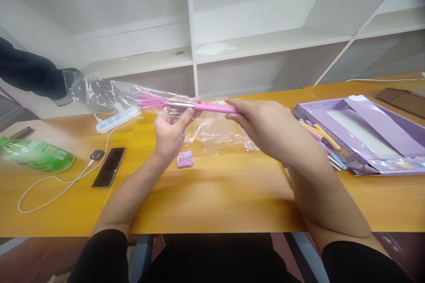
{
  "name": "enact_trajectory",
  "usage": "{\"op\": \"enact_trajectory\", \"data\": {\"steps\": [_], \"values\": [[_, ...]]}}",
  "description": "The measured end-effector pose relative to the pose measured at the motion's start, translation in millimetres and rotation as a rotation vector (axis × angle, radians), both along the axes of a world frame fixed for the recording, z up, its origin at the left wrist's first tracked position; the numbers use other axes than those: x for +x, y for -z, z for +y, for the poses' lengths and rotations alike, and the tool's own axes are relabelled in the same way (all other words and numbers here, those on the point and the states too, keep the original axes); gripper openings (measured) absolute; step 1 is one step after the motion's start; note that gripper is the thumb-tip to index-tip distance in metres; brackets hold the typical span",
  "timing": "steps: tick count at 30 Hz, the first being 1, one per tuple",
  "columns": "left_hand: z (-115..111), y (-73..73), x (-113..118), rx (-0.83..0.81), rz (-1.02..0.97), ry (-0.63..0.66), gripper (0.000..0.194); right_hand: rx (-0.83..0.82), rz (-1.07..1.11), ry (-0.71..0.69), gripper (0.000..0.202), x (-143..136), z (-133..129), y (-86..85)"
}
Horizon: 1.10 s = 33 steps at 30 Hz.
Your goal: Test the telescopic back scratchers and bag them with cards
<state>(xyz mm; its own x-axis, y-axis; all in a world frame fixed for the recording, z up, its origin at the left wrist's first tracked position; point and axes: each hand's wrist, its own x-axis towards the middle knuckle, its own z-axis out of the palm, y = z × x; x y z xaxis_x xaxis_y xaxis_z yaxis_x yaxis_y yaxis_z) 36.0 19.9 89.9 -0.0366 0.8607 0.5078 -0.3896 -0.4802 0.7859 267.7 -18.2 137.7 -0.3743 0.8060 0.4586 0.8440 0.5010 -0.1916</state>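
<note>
A pink back scratcher with a claw-shaped head and a metal rod lies almost level above the table. My right hand pinches the end of its pink handle. The scratcher's head is inside a long clear plastic bag that stretches left. My left hand is closed on the bag around the rod, thumb beside the metal; its other fingers are partly hidden behind. More crumpled clear plastic hangs or lies beneath, between my hands. A small stack of pink-purple cards rests on the table below.
At right, an open purple box stands beside several coloured pens. To the left are a phone, a green bottle-like pack, a white power strip and a looping cable. A dark sleeve shows at far left. White shelves back the table.
</note>
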Motion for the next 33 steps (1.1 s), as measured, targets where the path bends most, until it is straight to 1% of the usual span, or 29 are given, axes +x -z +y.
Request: {"op": "enact_trajectory", "data": {"steps": [4, 9, 12, 14, 18, 20, 26, 30, 33], "values": [[-3.4, 6.9, 7.2, -0.056, 0.017, 0.042, 0.039, 0.016, -0.082, 0.009, 0.043, -9.7, -2.6, 8.6], [-6.4, 16.9, 14.1, -0.117, 0.033, 0.141, 0.031, 0.061, -0.135, -0.084, 0.058, -14.6, -11.8, 17.2], [-8.8, 18.0, 15.5, -0.150, 0.043, 0.161, 0.030, 0.083, -0.134, -0.087, 0.063, -15.8, -16.1, 18.1], [-11.2, 16.2, 14.9, -0.155, 0.053, 0.160, 0.030, 0.076, -0.116, -0.058, 0.056, -16.6, -18.3, 16.3], [-18.4, 9.4, 13.1, -0.169, 0.063, 0.176, 0.031, 0.040, -0.080, 0.000, 0.028, -20.0, -25.1, 9.8], [-22.3, 5.3, 13.0, -0.179, 0.056, 0.193, 0.031, 0.029, -0.051, 0.008, 0.021, -22.5, -29.7, 7.0], [-24.6, -5.4, 10.7, -0.151, 0.035, 0.212, 0.031, 0.021, 0.127, -0.041, 0.018, -22.2, -35.6, 5.4], [-21.4, -8.8, 6.5, -0.152, 0.080, 0.220, 0.032, 0.111, 0.113, -0.051, 0.016, -17.1, -30.4, 5.0], [-19.6, -7.8, 4.5, -0.161, 0.096, 0.237, 0.033, 0.164, 0.110, -0.068, 0.018, -15.2, -26.6, 2.1]]}}
